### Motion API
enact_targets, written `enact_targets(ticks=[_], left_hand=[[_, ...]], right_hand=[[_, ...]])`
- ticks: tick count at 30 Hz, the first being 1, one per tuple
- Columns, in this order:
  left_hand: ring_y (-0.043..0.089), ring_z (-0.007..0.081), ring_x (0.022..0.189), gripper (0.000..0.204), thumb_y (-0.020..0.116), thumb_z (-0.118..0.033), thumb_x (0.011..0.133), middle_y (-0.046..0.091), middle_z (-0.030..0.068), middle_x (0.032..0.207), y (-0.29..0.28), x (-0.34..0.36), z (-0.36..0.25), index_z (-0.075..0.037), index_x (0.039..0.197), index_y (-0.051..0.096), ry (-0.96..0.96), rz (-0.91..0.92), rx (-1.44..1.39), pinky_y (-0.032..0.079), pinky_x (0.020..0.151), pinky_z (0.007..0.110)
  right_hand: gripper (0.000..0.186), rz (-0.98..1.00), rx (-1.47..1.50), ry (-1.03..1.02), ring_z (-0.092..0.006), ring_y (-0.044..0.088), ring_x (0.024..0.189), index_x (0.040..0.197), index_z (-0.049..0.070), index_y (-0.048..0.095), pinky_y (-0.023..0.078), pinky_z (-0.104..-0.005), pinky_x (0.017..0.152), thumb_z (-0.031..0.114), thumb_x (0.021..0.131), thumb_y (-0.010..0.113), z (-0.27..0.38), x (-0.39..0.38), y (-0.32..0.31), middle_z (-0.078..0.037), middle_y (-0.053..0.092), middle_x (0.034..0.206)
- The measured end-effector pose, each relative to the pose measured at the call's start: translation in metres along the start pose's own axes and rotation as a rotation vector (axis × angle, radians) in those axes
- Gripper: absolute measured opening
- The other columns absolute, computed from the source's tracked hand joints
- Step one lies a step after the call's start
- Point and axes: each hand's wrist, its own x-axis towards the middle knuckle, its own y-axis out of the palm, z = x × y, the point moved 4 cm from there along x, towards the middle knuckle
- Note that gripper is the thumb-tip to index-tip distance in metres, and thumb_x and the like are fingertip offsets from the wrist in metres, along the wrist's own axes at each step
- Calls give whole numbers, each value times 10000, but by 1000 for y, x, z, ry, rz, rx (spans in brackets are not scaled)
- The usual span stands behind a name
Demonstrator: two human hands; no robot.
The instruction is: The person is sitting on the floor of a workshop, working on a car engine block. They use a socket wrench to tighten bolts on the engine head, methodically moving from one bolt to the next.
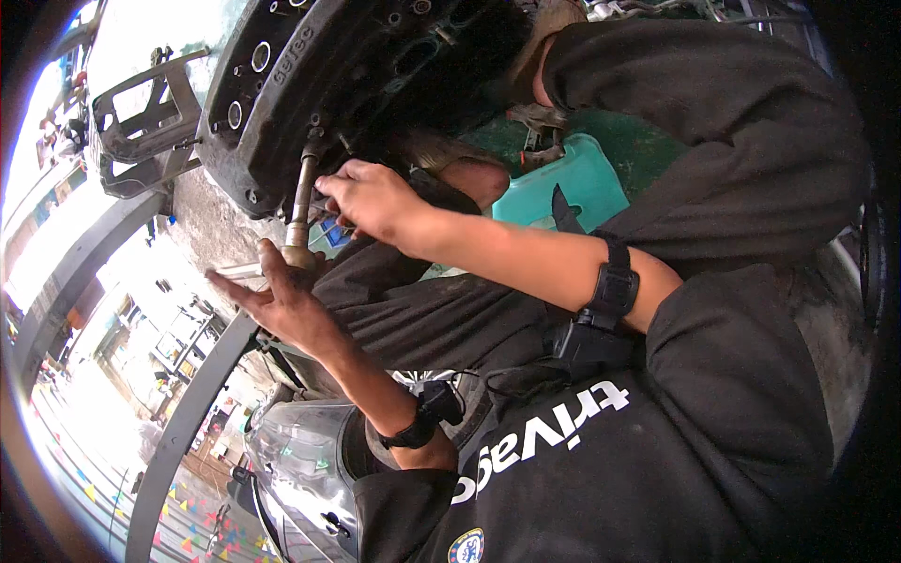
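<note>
A socket wrench with a long steel extension point(304, 192) reaches up to a bolt position on the lower edge of a dark cast-metal casing point(267, 131), which looks like an engine or gearbox part. Around the wrench's head, at the lower end of the extension, is my left hand point(298, 314); its fingers are somewhat spread and the bright handle point(246, 271) sticks out between them. My right hand point(380, 205) is right beside the extension, fingers loosely bent and apart. Its fingertips are at the bar's side; whether they touch it I cannot tell.
A turquoise plastic container point(568, 183) stands on the green floor beside my bent leg point(713, 131). Grey metal beams point(192, 427) run along the left. Below them is a silver motorcycle-like body point(305, 460). Straps with small devices sit on both forearms.
</note>
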Motion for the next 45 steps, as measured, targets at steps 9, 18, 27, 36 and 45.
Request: enact_targets(ticks=[9,18,27,36,45], left_hand=[[686,208,700,348,655,-172,894,667,127,856,0,-24,-6,26,1151,528,-412,515,-176,552,570,285],[587,143,646,345,840,-237,665,632,78,729,11,-35,-6,-8,837,648,87,241,502,475,619,291],[512,164,553,372,826,-205,677,576,100,648,26,-37,14,2,701,518,-93,302,186,443,546,304],[574,103,587,202,732,-128,827,601,29,671,22,-43,22,-3,774,582,-452,267,-267,471,557,246],[638,211,690,233,674,-171,877,615,87,763,33,-55,24,39,840,582,-650,307,-586,519,686,310]], right_hand=[[331,604,629,45,-172,572,1019,1238,14,543,457,-308,903,195,965,502,-19,-3,25,-104,609,1162],[437,416,563,108,-219,557,1138,1240,11,534,436,-346,982,334,947,561,-19,16,-1,-133,595,1226],[239,191,658,152,-266,664,926,1084,34,562,543,-396,834,234,963,512,-6,69,-23,-157,664,1039],[219,114,763,207,-340,650,923,1083,-16,513,544,-435,855,148,954,446,-13,75,-4,-232,646,1040],[293,9,736,279,-350,660,876,1092,-68,508,568,-465,794,179,966,414,-10,85,9,-237,645,1009]])
